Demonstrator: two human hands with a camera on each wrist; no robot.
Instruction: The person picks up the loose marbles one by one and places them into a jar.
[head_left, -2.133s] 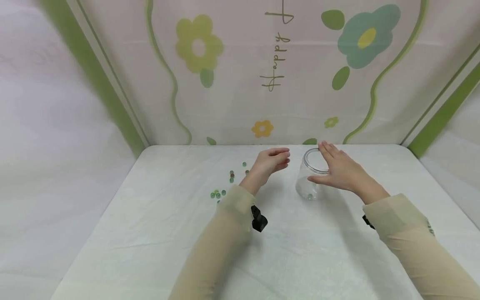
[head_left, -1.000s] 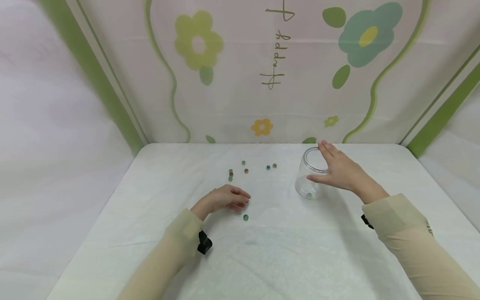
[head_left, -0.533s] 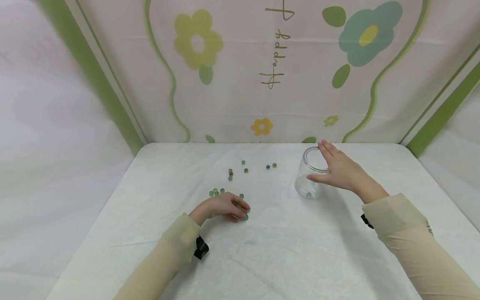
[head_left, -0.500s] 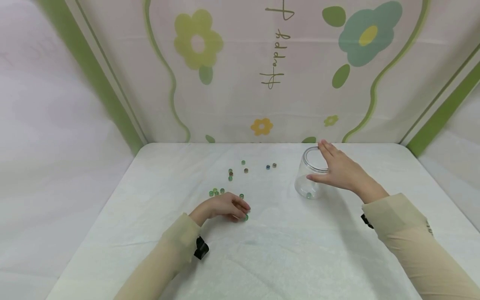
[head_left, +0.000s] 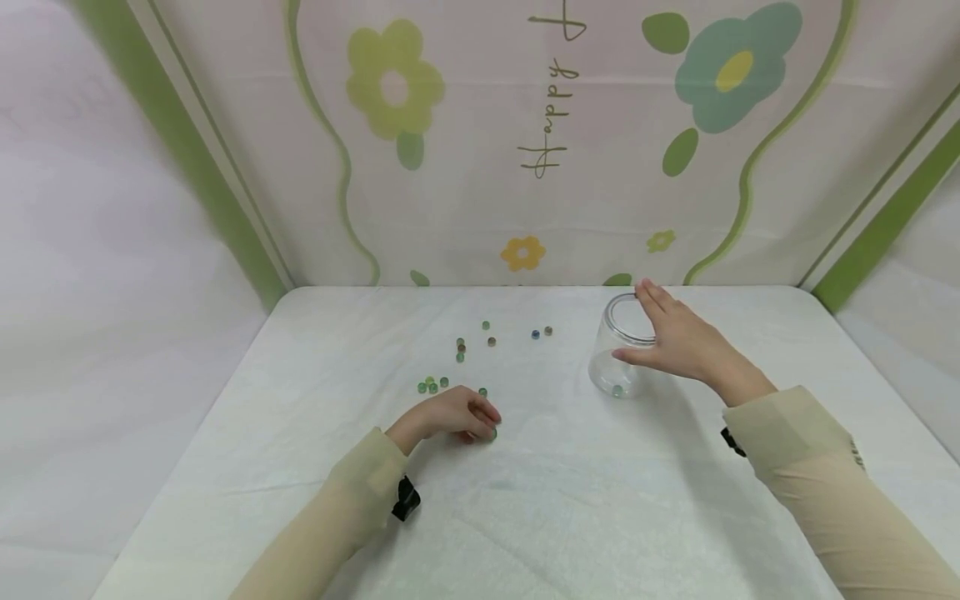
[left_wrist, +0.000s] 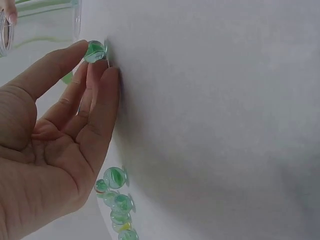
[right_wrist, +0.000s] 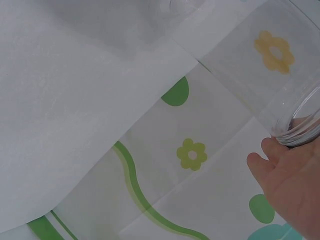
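Observation:
On the white-covered table, my left hand (head_left: 457, 412) is low over the cloth. In the left wrist view its thumb and fingertips pinch a green-swirled clear marble (left_wrist: 94, 51) right at the table surface. My right hand (head_left: 678, 342) holds a clear jar (head_left: 609, 367) near its rim, thumb on the near side and fingers at the far side. The jar stands upright with its mouth up, and one greenish marble (head_left: 617, 391) shows at its bottom. Another green marble (head_left: 483, 392) lies just beyond the left hand.
Several green marbles (head_left: 432, 387) sit in a cluster left of the left hand. Farther back are more green and brown marbles (head_left: 461, 348), plus a blue marble (head_left: 536, 334) beside a brownish marble (head_left: 548, 331). A flower-printed backdrop (head_left: 457, 200) rises behind the table.
My left hand has come from near the jar back to the left and nearer, and its fingertips have closed on a green marble. The right hand and jar stay in place.

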